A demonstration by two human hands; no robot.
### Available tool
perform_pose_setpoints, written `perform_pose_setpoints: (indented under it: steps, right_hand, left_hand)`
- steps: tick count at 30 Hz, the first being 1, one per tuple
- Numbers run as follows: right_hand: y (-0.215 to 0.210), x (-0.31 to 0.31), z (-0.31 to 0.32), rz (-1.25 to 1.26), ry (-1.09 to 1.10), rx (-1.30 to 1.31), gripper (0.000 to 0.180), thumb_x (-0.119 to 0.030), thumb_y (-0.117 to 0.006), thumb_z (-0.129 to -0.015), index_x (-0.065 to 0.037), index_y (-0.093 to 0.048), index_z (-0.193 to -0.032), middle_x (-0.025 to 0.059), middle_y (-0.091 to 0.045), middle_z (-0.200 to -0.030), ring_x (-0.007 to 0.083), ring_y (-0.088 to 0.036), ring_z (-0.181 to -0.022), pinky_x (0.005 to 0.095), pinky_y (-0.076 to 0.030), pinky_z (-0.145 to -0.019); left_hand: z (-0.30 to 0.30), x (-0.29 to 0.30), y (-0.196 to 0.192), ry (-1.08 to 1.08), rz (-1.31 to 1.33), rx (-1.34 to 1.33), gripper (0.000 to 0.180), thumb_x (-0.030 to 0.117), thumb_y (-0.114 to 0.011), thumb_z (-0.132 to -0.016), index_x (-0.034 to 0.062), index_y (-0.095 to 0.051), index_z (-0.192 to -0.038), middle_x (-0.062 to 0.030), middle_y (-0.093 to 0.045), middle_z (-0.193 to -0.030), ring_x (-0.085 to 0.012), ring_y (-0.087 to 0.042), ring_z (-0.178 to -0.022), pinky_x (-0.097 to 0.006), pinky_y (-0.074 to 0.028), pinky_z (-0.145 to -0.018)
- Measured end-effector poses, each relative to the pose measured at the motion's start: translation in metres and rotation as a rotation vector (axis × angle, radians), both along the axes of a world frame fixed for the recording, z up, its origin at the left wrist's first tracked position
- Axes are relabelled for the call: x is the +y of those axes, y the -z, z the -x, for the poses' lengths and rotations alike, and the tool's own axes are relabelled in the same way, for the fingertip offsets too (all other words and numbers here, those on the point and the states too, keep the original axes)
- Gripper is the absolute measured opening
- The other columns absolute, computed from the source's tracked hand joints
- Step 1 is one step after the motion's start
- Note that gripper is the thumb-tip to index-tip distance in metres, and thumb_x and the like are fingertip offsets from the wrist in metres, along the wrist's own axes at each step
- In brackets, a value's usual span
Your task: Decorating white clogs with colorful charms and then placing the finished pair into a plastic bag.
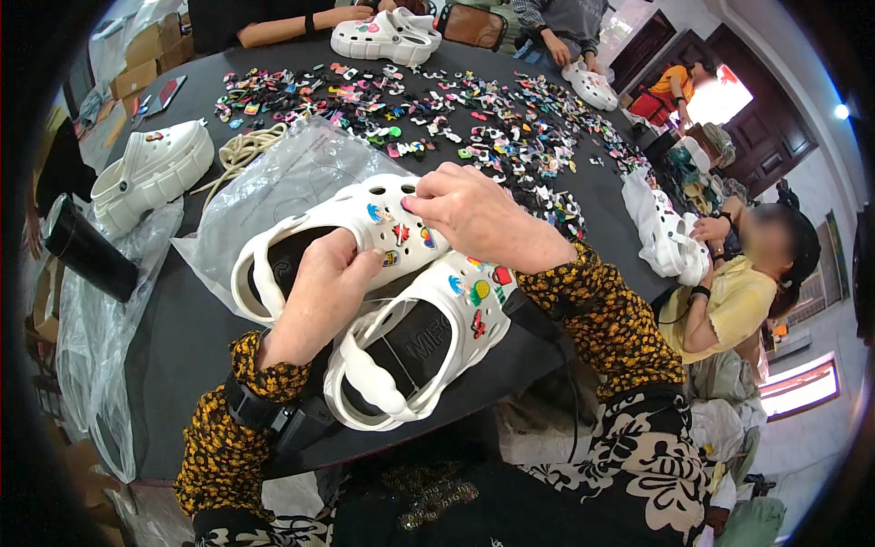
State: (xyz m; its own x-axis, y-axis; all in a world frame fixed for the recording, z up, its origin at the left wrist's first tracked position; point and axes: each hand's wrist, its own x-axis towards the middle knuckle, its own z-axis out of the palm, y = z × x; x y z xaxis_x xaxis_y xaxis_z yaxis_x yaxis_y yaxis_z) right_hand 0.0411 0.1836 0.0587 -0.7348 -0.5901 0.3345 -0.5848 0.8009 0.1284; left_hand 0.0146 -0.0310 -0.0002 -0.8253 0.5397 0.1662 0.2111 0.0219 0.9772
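Two white clogs (401, 301) at frame centre on the black table (173, 337), likely light, springy foam. Left hand (319, 292) fingers clamped on the upper clog's collar; right hand (474, 214) fingertips together, pressing a charm (401, 232) into its toe. Best gripped by the firm rim.

White clogs (365, 228) dotted with red, blue and yellow charms (401, 232). Black table (182, 328), and sleeves (611, 319) in a yellow-and-black speckled print.
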Motion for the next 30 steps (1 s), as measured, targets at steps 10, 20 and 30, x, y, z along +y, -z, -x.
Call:
perform_pose_setpoints:
  steps: [10, 20, 30]
  right_hand:
    - [-0.006, 0.004, -0.001, -0.050, -0.055, -0.134, 0.031, 0.002, -0.061, -0.069, 0.000, -0.063, -0.101, 0.0085, -0.055, -0.093, 0.0255, -0.052, -0.089, 0.0338, -0.044, -0.079]
    - [-0.003, -0.004, -0.006, -0.063, -0.031, -0.231, 0.032, 0.003, -0.058, -0.070, 0.003, -0.061, -0.102, 0.0101, -0.054, -0.098, 0.0265, -0.050, -0.095, 0.0350, -0.042, -0.082]
    - [-0.003, 0.000, 0.001, 0.020, -0.144, -0.245, 0.022, -0.001, -0.055, -0.072, 0.000, -0.061, -0.092, 0.0101, -0.055, -0.096, 0.0265, -0.050, -0.097, 0.0372, -0.040, -0.082]
  left_hand:
    - [-0.004, -0.001, -0.002, -0.024, 0.048, 0.072, 0.024, 0.011, -0.058, -0.080, -0.0102, -0.050, -0.072, -0.0153, -0.050, -0.058, -0.0138, -0.046, -0.055, -0.033, -0.040, -0.051]
    - [-0.011, -0.005, -0.009, 0.015, 0.193, 0.136, 0.022, 0.009, -0.059, -0.084, -0.0044, -0.048, -0.069, 0.0020, -0.045, -0.061, -0.0049, -0.039, -0.058, -0.025, -0.033, -0.049]
    - [-0.012, 0.005, -0.017, 0.041, 0.218, 0.260, 0.026, 0.011, -0.059, -0.084, -0.0055, -0.046, -0.067, -0.0020, -0.043, -0.057, -0.0076, -0.038, -0.056, -0.028, -0.032, -0.048]
